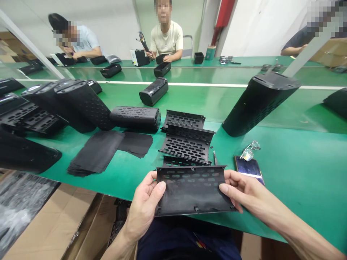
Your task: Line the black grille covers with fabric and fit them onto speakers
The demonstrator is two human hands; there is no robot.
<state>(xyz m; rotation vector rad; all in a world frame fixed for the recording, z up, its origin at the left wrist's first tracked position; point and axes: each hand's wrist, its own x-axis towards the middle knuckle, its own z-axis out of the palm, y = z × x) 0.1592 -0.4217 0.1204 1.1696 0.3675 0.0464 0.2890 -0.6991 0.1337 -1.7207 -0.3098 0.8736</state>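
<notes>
Gripping a black perforated speaker panel (193, 191) by its short ends, left hand (143, 206) and right hand (244, 189) both clamped on, right over a green conveyor belt (298, 169) with more grilles (187, 144) just ahead.

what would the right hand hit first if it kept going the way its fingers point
The black perforated panel it already holds, since the right hand grips that panel's edge; beyond it, depth is unclear.
</notes>
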